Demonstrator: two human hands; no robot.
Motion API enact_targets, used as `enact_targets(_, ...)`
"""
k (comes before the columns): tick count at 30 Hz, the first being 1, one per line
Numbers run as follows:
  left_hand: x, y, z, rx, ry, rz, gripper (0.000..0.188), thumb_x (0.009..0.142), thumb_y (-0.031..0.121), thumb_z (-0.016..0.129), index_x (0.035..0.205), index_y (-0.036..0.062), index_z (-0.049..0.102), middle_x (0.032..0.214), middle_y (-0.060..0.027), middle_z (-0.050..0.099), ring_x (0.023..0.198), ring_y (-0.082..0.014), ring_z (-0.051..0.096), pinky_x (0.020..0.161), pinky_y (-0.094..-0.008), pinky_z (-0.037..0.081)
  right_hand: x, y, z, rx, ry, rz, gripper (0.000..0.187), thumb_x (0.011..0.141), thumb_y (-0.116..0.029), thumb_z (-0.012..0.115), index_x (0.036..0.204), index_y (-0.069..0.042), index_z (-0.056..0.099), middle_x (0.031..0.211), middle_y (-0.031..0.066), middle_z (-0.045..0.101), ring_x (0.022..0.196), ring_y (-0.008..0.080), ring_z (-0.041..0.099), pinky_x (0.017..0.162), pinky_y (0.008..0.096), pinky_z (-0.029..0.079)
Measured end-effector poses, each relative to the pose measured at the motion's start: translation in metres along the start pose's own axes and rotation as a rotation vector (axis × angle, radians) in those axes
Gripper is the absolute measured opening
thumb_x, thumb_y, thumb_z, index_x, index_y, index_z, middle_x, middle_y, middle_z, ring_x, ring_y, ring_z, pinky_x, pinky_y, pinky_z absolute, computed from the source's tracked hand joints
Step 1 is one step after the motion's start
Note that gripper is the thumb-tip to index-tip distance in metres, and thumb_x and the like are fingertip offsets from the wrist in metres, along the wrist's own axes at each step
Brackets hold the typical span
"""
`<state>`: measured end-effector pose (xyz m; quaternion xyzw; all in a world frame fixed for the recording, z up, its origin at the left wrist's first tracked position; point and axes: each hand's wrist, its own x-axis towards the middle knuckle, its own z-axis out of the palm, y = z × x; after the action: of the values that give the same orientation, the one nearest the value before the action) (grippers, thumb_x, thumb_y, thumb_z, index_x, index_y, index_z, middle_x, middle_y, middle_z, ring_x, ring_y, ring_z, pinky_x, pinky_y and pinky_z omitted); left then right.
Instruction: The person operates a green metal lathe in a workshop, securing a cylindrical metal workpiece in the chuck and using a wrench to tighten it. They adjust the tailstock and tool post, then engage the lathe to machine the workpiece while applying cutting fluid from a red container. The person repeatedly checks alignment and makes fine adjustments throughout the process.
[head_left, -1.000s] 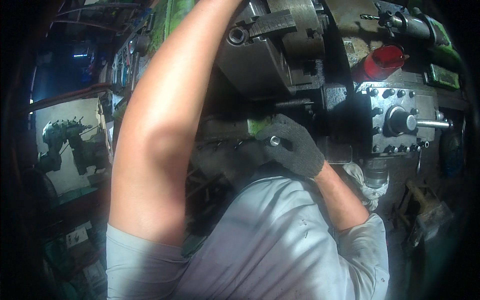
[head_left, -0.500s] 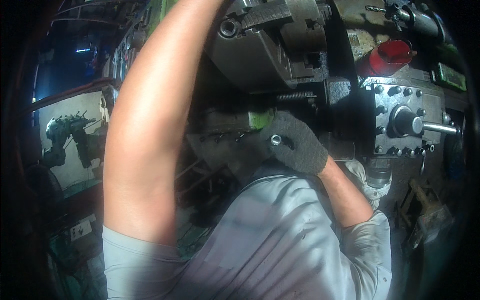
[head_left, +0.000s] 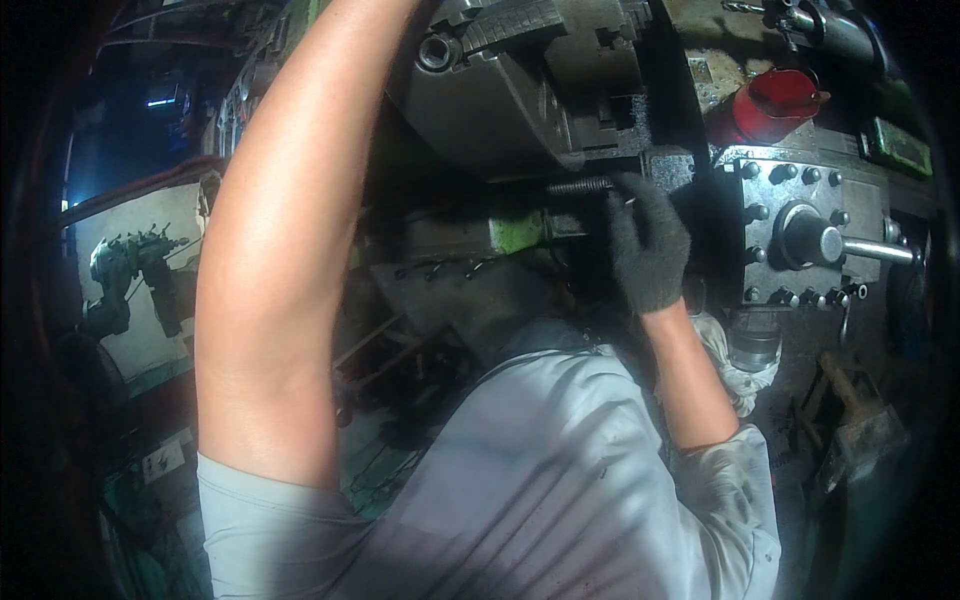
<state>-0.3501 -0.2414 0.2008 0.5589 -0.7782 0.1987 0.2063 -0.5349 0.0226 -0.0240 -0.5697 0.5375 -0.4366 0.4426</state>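
My left arm (head_left: 285, 220) reaches up along the left side and out past the top edge, so my left hand is out of the picture. My right hand (head_left: 650, 245), in a dark grey work glove, is raised by the lathe's front. Its fingers are curled near the end of a spring-like coiled rod (head_left: 580, 186). A small bright spot shows at the fingers; what they hold is hidden by glove and shadow. Above is the lathe chuck (head_left: 510, 28) with a round metal socket (head_left: 437, 52) in its face. The bolted square tool post (head_left: 795, 230) stands right of my hand.
A lever (head_left: 880, 250) sticks out from the tool post. Behind it stands a red container (head_left: 768, 105). At the far right top is a tailstock-like cylinder (head_left: 840, 42) with a drill bit. A white rag (head_left: 735, 370) hangs below the tool post. A picture of a machine (head_left: 140, 270) is at left.
My right hand has moved up and slightly right, turning so its fingers point toward the machine. The round metal end that showed in its grip is no longer plainly visible. The view has shifted slightly.
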Motion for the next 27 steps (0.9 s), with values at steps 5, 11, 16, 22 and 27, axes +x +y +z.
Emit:
enact_targets(5, 0.008, 0.007, 0.007, -0.048, 0.059, 0.087, 0.045, 0.096, 0.049, 0.060, 0.100, 0.0040, 0.067, 0.092, -0.0264, 0.070, 0.092, -0.0444, 0.070, 0.082, -0.0529, 0.053, 0.027, 0.145, 0.016, -0.167, 0.318, 0.002, 0.034, 0.103, -0.014, 0.063, 0.133, 0.002, 0.064, 0.134, 0.0247, 0.067, 0.130, 0.0357, 0.062, 0.110, 0.0445, 0.047)
enact_targets(11, -0.003, -0.003, -0.002, 0.004, 0.002, 0.023, 0.044, 0.096, 0.048, 0.059, 0.099, 0.0048, 0.066, 0.091, -0.0263, 0.070, 0.091, -0.0455, 0.069, 0.081, -0.0535, 0.053, 0.017, 0.063, 0.004, -0.041, 0.218, -0.070, 0.035, 0.107, -0.013, 0.056, 0.138, 0.002, 0.061, 0.139, 0.0254, 0.063, 0.137, 0.0352, 0.056, 0.115, 0.0421, 0.043)
enact_targets(16, 0.000, 0.000, 0.003, 0.010, 0.068, 0.051, 0.044, 0.095, 0.047, 0.059, 0.098, 0.0044, 0.067, 0.090, -0.0258, 0.070, 0.089, -0.0446, 0.070, 0.081, -0.0535, 0.053, 0.031, 0.101, 0.016, -0.122, 0.234, 0.031, 0.034, 0.107, -0.013, 0.056, 0.137, 0.002, 0.061, 0.137, 0.0245, 0.064, 0.134, 0.0352, 0.059, 0.114, 0.0423, 0.044)
enact_targets(22, 0.006, 0.010, 0.008, -0.018, 0.069, 0.049, 0.041, 0.093, 0.045, 0.060, 0.094, 0.0042, 0.067, 0.090, -0.0255, 0.070, 0.090, -0.0443, 0.070, 0.081, -0.0538, 0.053, 0.013, 0.177, 0.017, -0.303, 0.317, -0.050, 0.030, 0.103, -0.009, 0.062, 0.132, 0.001, 0.063, 0.129, 0.0192, 0.068, 0.123, 0.0310, 0.065, 0.107, 0.0390, 0.049)
enact_targets(27, -0.007, -0.003, 0.007, -0.018, 0.091, 0.061, 0.042, 0.092, 0.043, 0.059, 0.093, 0.0021, 0.067, 0.092, -0.0262, 0.070, 0.091, -0.0450, 0.069, 0.084, -0.0544, 0.052, 0.005, 0.066, 0.006, 0.091, 0.069, 0.183, 0.025, 0.105, -0.020, 0.062, 0.123, -0.003, 0.066, 0.099, 0.0104, 0.072, 0.090, 0.0206, 0.069, 0.082, 0.0351, 0.058)
